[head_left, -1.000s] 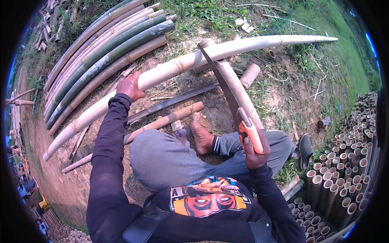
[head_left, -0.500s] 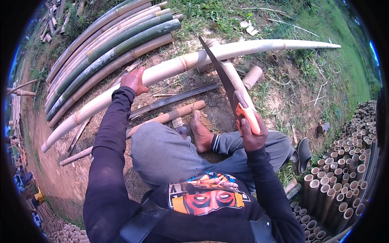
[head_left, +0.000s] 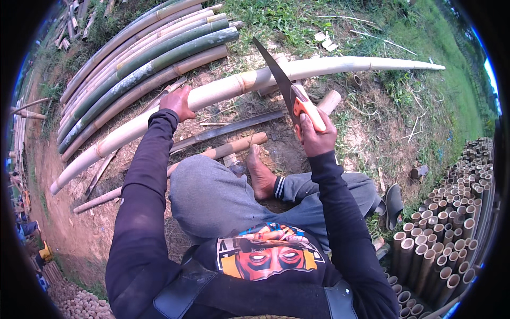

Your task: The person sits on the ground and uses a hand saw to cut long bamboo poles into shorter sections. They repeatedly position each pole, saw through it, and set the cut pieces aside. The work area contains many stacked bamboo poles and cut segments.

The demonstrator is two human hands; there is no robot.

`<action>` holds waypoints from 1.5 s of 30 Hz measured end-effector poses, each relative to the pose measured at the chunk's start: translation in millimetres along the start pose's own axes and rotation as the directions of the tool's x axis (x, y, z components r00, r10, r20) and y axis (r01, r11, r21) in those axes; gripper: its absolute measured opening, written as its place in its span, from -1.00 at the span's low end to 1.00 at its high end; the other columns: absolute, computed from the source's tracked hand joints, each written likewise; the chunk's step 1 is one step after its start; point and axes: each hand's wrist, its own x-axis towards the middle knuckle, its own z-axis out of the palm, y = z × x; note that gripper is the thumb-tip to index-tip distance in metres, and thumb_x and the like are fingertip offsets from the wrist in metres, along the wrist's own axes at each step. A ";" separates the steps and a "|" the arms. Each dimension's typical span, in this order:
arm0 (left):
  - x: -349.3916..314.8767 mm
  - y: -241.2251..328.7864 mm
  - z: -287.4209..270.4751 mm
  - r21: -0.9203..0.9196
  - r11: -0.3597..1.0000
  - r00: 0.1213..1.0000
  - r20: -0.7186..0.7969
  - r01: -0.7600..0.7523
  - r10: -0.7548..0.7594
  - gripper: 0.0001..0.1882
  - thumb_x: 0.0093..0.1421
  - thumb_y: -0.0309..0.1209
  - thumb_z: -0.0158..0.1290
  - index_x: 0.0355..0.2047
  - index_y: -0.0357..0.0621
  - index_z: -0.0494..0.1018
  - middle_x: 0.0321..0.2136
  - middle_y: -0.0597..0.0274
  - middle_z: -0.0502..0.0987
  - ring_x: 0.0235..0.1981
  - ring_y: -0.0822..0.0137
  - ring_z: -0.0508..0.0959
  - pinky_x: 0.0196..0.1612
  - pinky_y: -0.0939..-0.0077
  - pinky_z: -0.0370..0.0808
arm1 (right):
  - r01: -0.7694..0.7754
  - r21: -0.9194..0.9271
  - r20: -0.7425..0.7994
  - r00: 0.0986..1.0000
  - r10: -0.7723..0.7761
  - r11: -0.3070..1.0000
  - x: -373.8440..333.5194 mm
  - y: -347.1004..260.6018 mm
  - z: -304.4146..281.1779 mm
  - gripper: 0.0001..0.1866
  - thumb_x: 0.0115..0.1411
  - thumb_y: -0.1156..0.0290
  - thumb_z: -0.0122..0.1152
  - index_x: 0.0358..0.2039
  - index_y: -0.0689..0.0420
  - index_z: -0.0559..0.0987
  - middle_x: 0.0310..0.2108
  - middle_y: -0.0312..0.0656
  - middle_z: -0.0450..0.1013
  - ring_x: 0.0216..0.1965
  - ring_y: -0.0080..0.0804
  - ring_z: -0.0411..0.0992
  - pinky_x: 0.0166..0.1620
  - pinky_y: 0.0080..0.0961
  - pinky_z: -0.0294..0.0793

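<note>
A long pale bamboo pole [head_left: 218, 91] crosses in front of me, running from the near left to the far right. My left hand [head_left: 178, 102] is closed around it, left of its middle. In my right hand [head_left: 317, 134] is a hand saw [head_left: 281, 77] with an orange handle, gripped tightly. Its dark blade points away from me and lies across the pole, right of a ring-shaped node. Whether the teeth have entered the bamboo cannot be made out. Under the pole near the blade is a short bamboo piece [head_left: 330, 102], partly hidden.
Several green and tan bamboo poles [head_left: 159, 61] lie side by side at the far left. A split dark bamboo strip [head_left: 228, 131] and a thinner tan pole [head_left: 239, 143] lie before my bare foot [head_left: 260, 173]. Upright cut bamboo tubes [head_left: 425, 250] crowd the right. A sandal [head_left: 393, 206] rests by my knee.
My right hand has pushed the saw forward and to the left, away from my body, so more blade extends past the pole. My left hand keeps its hold on the pole.
</note>
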 end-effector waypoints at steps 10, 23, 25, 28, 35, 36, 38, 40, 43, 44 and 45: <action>5.2 -4.2 9.7 0.016 1.000 0.999 -0.025 -0.027 0.027 -0.21 -0.12 -0.16 0.50 0.10 -0.06 0.41 -0.05 -0.05 0.64 0.00 -0.10 0.68 0.03 0.00 0.63 | 0.021 -0.111 -0.074 0.997 -0.030 0.994 -12.9 -21.4 9.2 -0.62 0.37 0.52 0.34 0.14 0.39 0.55 -0.07 -0.10 0.61 -0.20 -0.54 0.59 -0.21 -0.59 0.65; 6.6 -8.6 14.7 0.012 0.999 0.998 -0.040 -0.052 0.052 -0.21 -0.12 -0.19 0.47 0.12 -0.07 0.41 -0.06 -0.05 0.64 -0.01 -0.11 0.68 0.04 0.02 0.64 | 0.047 -0.108 0.023 0.999 -0.045 0.993 -136.1 -38.8 -63.7 -0.55 0.34 0.61 0.26 0.21 0.48 0.48 0.11 0.12 0.56 0.08 -0.22 0.61 0.06 -0.36 0.69; 7.2 -8.5 15.5 0.011 1.000 1.000 -0.014 -0.023 0.023 -0.17 -0.14 -0.20 0.48 0.16 -0.03 0.41 0.01 -0.01 0.63 0.02 -0.09 0.67 0.07 0.03 0.63 | 0.032 -0.083 0.010 0.999 -0.032 0.996 -98.3 -41.5 -36.6 -0.56 0.35 0.61 0.26 0.21 0.49 0.48 0.11 0.11 0.56 0.07 -0.21 0.61 0.05 -0.37 0.69; 6.1 -4.5 10.5 -0.001 1.000 1.000 -0.007 -0.017 0.017 -0.16 -0.15 -0.21 0.49 0.17 -0.01 0.41 0.04 0.02 0.63 0.03 -0.08 0.67 0.08 0.04 0.62 | -0.066 -0.014 0.025 0.997 0.066 0.998 24.3 -18.4 28.8 -0.64 0.38 0.51 0.35 0.13 0.35 0.58 -0.17 -0.16 0.63 -0.28 -0.57 0.58 -0.24 -0.59 0.61; 3.3 1.7 0.0 0.025 1.000 1.000 0.017 0.009 -0.009 -0.10 -0.15 -0.11 0.52 0.20 -0.03 0.39 0.03 -0.04 0.64 0.04 -0.09 0.67 0.10 0.03 0.61 | 0.148 0.008 0.225 0.963 -0.146 0.989 77.6 8.7 40.0 -0.48 0.38 0.36 0.37 0.25 0.33 0.46 0.04 -0.10 0.57 -0.01 -0.51 0.57 0.00 -0.49 0.60; 3.3 1.1 1.5 0.015 1.000 1.000 0.010 0.005 -0.006 -0.10 -0.14 -0.12 0.52 0.21 -0.02 0.39 0.05 -0.03 0.64 0.05 -0.09 0.67 0.11 0.04 0.61 | 0.147 0.117 0.208 0.963 -0.169 0.982 70.6 10.3 40.6 -0.47 0.41 0.29 0.37 0.25 0.31 0.46 -0.01 -0.15 0.59 -0.08 -0.51 0.59 -0.03 -0.50 0.61; 3.4 -0.3 4.4 0.011 1.000 1.000 0.006 0.003 -0.003 -0.10 -0.14 -0.12 0.52 0.21 -0.02 0.39 0.06 -0.01 0.63 0.06 -0.08 0.66 0.11 0.05 0.61 | 0.036 0.153 0.169 0.984 -0.063 0.988 67.6 11.3 45.7 -0.47 0.42 0.25 0.36 0.25 0.31 0.47 -0.07 -0.16 0.62 -0.12 -0.52 0.60 -0.06 -0.50 0.61; 4.4 -0.6 5.6 0.021 1.000 1.000 -0.006 -0.002 0.002 -0.11 -0.14 -0.13 0.51 0.21 -0.01 0.39 0.07 0.00 0.64 0.06 -0.07 0.66 0.12 0.06 0.61 | 0.062 0.086 0.060 0.996 -0.067 0.994 79.1 8.8 57.9 -0.54 0.45 0.29 0.33 0.22 0.23 0.47 -0.28 -0.32 0.56 -0.43 -0.64 0.51 -0.44 -0.66 0.47; 3.8 -0.2 5.0 0.045 0.999 1.000 -0.016 -0.026 0.027 -0.11 -0.15 -0.08 0.51 0.18 -0.05 0.41 0.00 -0.03 0.65 0.02 -0.07 0.69 0.06 0.06 0.63 | 0.147 -0.163 -0.026 0.988 -0.153 0.976 85.6 -6.6 62.2 -0.52 0.40 0.17 0.36 0.14 0.28 0.57 -0.21 0.02 0.68 -0.28 -0.29 0.68 -0.16 -0.38 0.63; 3.9 -0.1 4.4 0.042 0.999 0.999 -0.023 -0.027 0.028 -0.12 -0.16 -0.07 0.52 0.16 -0.07 0.41 -0.01 -0.04 0.66 0.00 -0.08 0.69 0.05 0.06 0.64 | 0.060 -0.171 -0.023 0.998 -0.064 0.983 75.5 -15.3 54.7 -0.52 0.39 0.16 0.37 0.12 0.29 0.58 -0.22 0.04 0.67 -0.26 -0.24 0.69 -0.16 -0.37 0.63; 3.5 0.1 4.3 0.059 0.998 0.998 -0.052 -0.027 0.030 -0.11 -0.17 -0.07 0.52 0.16 -0.07 0.41 0.00 -0.03 0.66 0.00 -0.08 0.69 0.05 0.06 0.64 | 0.038 -0.162 -0.009 0.999 -0.039 0.986 55.7 -24.5 43.6 -0.52 0.39 0.15 0.37 0.09 0.29 0.58 -0.23 0.07 0.66 -0.25 -0.19 0.70 -0.15 -0.36 0.63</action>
